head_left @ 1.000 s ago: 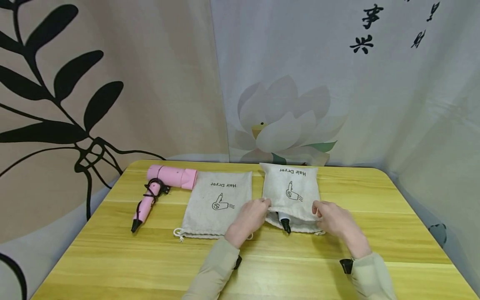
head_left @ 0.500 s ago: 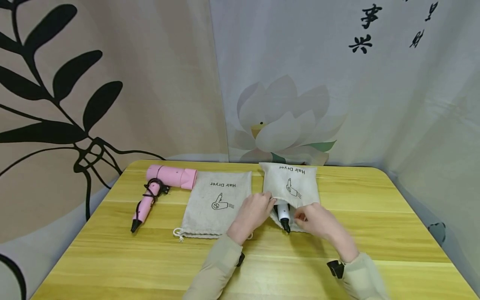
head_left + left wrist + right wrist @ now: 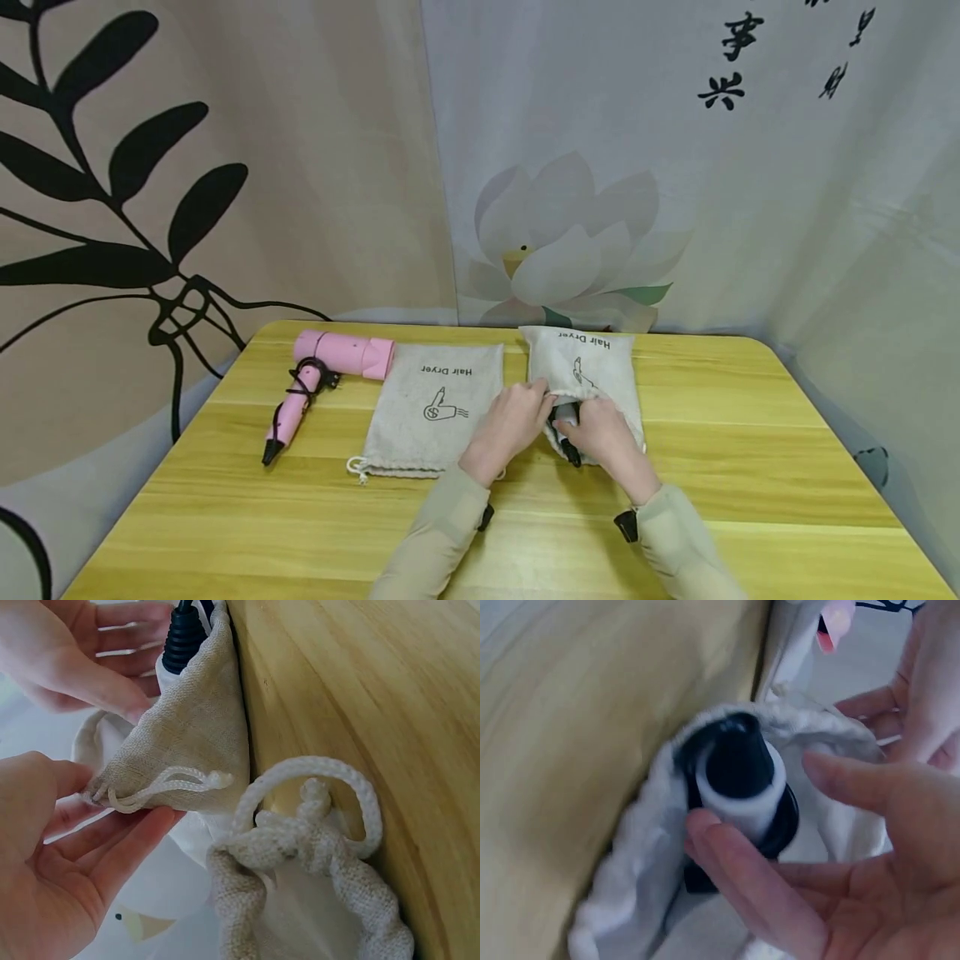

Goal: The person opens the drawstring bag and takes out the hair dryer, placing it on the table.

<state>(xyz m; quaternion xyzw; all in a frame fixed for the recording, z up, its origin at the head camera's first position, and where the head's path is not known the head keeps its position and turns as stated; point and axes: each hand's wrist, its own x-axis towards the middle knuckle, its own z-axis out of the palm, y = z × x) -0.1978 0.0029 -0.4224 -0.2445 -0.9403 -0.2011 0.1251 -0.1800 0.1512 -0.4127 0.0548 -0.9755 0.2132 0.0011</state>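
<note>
In the head view, my left hand (image 3: 510, 425) pinches the mouth edge of the right-hand linen drawstring bag (image 3: 618, 375), printed "Hair Dryer", lifting its upper layer. Inside lies a white hair dryer; its handle end with a black cord sleeve (image 3: 572, 452) sticks out of the opening. My right hand (image 3: 606, 437) reaches into that opening. In the right wrist view, its fingers (image 3: 754, 877) are extended beside the white handle (image 3: 742, 814), the thumb held apart from it. The dryer's body is hidden in the cloth.
A second "Hair Dryer" bag (image 3: 442, 425) lies flat on the wooden table (image 3: 300, 533), left of the first, its white cord loops at the near edge. Beyond its left side rests a pink hair dryer (image 3: 348, 354) with a black cord wound round its handle. Printed curtains hang behind.
My right hand left the bag's right edge, moved left and went into the opening over the handle. My left hand raised the cloth slightly, still gripping the edge.
</note>
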